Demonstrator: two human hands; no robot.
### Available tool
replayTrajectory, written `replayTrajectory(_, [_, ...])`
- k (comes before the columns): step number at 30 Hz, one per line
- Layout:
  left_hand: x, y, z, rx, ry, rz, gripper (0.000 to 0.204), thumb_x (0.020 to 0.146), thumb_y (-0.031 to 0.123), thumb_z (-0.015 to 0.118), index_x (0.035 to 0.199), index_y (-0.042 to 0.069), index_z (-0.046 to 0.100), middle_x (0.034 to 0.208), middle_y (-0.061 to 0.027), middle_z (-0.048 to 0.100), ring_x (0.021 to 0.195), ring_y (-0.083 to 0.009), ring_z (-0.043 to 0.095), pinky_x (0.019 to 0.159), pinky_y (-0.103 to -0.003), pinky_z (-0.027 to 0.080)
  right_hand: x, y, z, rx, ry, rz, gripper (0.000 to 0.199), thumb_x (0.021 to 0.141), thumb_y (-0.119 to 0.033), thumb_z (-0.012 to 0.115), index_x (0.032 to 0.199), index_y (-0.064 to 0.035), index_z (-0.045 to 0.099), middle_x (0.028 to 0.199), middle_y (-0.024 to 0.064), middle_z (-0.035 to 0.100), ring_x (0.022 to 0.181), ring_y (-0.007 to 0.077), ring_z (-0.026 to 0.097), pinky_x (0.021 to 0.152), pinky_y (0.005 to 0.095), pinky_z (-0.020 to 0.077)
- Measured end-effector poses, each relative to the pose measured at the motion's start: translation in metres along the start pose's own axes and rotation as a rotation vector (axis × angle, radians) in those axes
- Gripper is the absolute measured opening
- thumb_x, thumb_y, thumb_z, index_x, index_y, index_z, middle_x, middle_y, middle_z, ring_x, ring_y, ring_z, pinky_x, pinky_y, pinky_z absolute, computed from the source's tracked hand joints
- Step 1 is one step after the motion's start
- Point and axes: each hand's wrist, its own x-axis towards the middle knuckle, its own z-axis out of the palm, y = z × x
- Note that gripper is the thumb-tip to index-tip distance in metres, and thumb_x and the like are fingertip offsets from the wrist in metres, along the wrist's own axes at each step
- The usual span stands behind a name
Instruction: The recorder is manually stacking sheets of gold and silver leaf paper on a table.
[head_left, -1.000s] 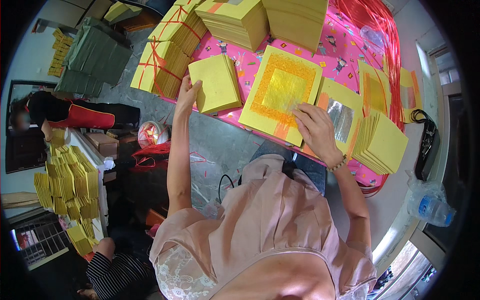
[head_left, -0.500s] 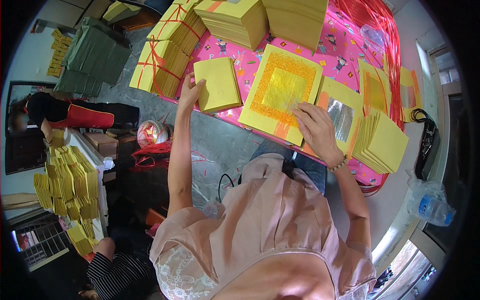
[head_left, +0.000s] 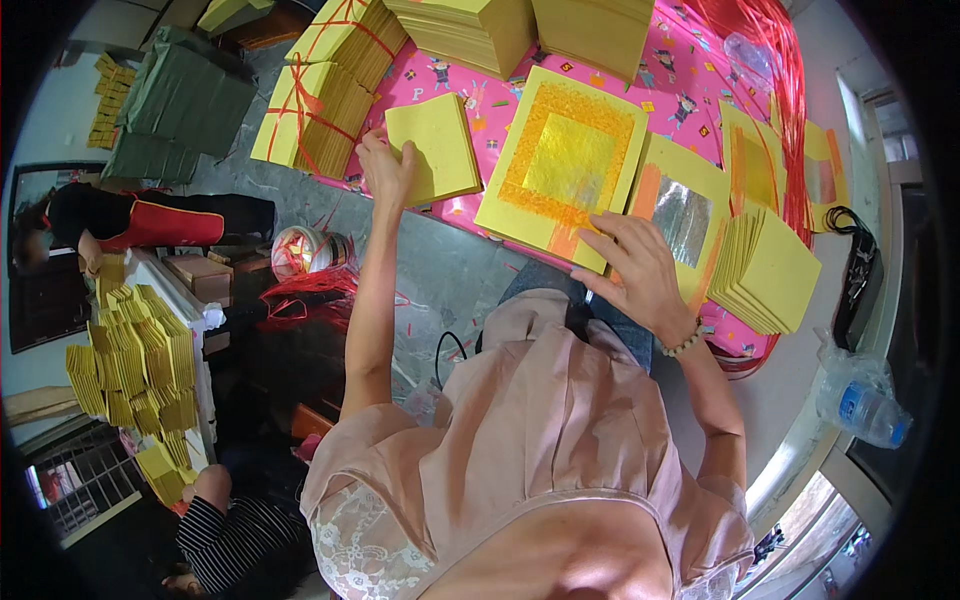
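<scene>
In the head view, the landmark is the gold-foil stack [head_left: 568, 155] with its orange border, lying at the near edge of the pink-covered bench [head_left: 648, 92]. The right hand [head_left: 635, 272] is at its lower right corner, thumb apart from the fingers; whether this grip pinches any sheet I cannot tell. If the fingertips drag there, the top sheet could skew or its foil scuff.

Left of the landmark lies the plain yellow stack [head_left: 432, 150]. The left hand [head_left: 388, 165] is at its left edge, thumb and fingers spread; how firmly they bear on it is unclear. An uneven push could fan its leaves or tip it over the bench edge.

Right of the landmark, the silver-square sheet [head_left: 682, 222] and fanned folded papers [head_left: 765, 272] lie near the right forearm, so a careless sweep could scatter them. The loose red strands [head_left: 792, 140] beyond could snag paper.
</scene>
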Motion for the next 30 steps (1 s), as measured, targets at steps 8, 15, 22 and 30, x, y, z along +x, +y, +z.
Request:
replayTrajectory(8, [-0.005, -0.006, 0.024, -0.182, 0.083, 0.189, 0.057, 0.09, 0.004, 0.058, 0.144, 0.0, 0.041, 0.125, -0.0293, 0.048, 0.116, -0.0445, 0.051, 0.101, -0.048, 0.043, -0.007, 0.003, 0.009, -0.033, 0.004, -0.039, 0.035, 0.086, -0.029, 0.073, 0.112, -0.006, 0.07, 0.115, 0.0101, 0.066, 0.109, 0.029, 0.061, 0.093, 0.0408, 0.0486])
replayTrajectory(15, [0.001, -0.017, 0.02, -0.217, 0.03, 0.176, 0.056, 0.092, 0.008, 0.058, 0.144, 0.001, 0.041, 0.13, -0.0288, 0.048, 0.119, -0.0441, 0.051, 0.104, -0.047, 0.042, -0.005, 0.0, 0.009, 0.065, 0.061, -0.043, 0.026, 0.08, -0.018, 0.079, 0.101, -0.0044, 0.073, 0.102, 0.0092, 0.068, 0.093, 0.0279, 0.065, 0.079, 0.039, 0.0512])
replayTrajectory(22, [0.004, -0.005, -0.014, -0.17, 0.212, 0.24, 0.051, 0.096, 0.024, 0.065, 0.139, -0.001, 0.051, 0.13, -0.0233, 0.054, 0.117, -0.0325, 0.058, 0.101, -0.042, 0.046, -0.004, 0.002, 0.017, 0.38, 0.08, 0.197, 0.01, 0.085, -0.015, 0.075, 0.086, -0.0047, 0.073, 0.088, 0.0068, 0.067, 0.083, 0.0231, 0.065, 0.068, 0.0336, 0.0522])
replayTrajectory(30, [-0.046, 0.087, -0.08, -0.543, -0.436, 0.505, 0.034, 0.079, 0.023, 0.083, 0.107, 0.006, 0.072, 0.108, -0.008, 0.068, 0.103, -0.0244, 0.062, 0.091, -0.039, 0.048, -0.004, 0.005, 0.021, 0.563, 0.075, 0.347, 0.012, 0.088, -0.015, 0.075, 0.086, -0.0026, 0.073, 0.084, 0.0056, 0.065, 0.069, 0.0145, 0.064, 0.059, 0.0278, 0.0491])
